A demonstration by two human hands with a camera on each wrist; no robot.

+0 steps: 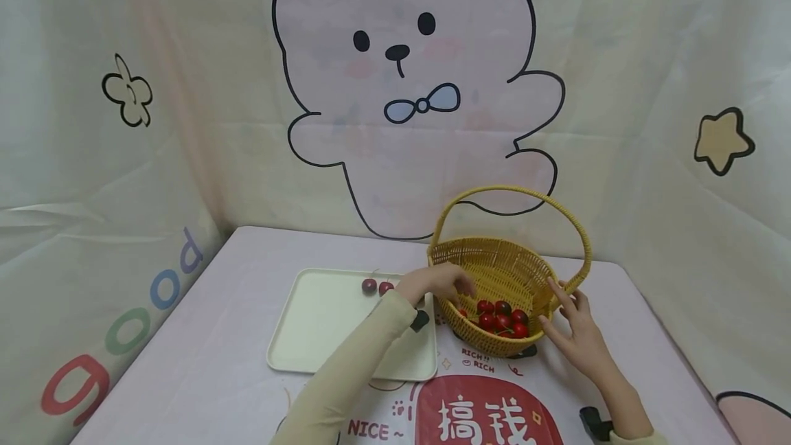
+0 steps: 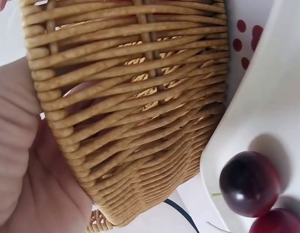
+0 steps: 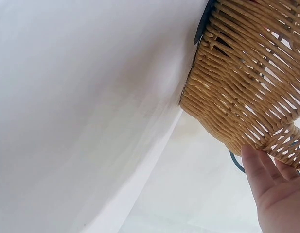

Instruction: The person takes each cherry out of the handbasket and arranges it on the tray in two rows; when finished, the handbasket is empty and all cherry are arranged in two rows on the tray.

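Observation:
A yellow woven basket (image 1: 494,347) with a tall arched handle (image 1: 513,189) stands on the table, several red cherries (image 1: 502,322) in its near part. My left hand (image 1: 439,280) reaches over its left rim, fingers bent down inside. In the left wrist view the weave partly hides those fingers, and I cannot tell whether they hold a cherry. At the opposite side, my right hand (image 1: 577,335) touches the rim near the handle's base, fingers (image 3: 259,172) fairly straight. On the cream tray (image 1: 321,321) lie dark red cherries (image 2: 249,184), partly behind my left wrist in the head view.
Left of the basket, the tray's right edge comes close to the basket's wall. The white tablecloth (image 1: 204,362) carries a red printed patch (image 1: 488,411) at the front. Cartoon-printed curtains (image 1: 426,177) hang behind the table and on both sides.

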